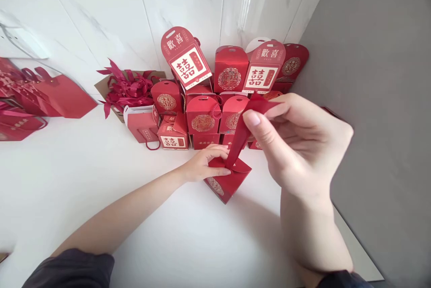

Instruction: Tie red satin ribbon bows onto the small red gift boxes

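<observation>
A small red box [227, 184] is set on the white table [67, 180], just in front of a cluster of finished red gift boxes [202, 117] stacked against the tiled wall. The box is steadied by the left hand [205, 163], whose fingers are pressed down on its top flaps. A red ribbon [239, 137] is drawn up from the top of the box and is pinched at its upper end between the thumb and fingers of the right hand [296, 140], which is raised above and to the right of the box. A cardboard tray of loose red ribbons [126, 88] is seen further back on the left, and red paper bags [50, 97] are laid at the far left edge.
</observation>
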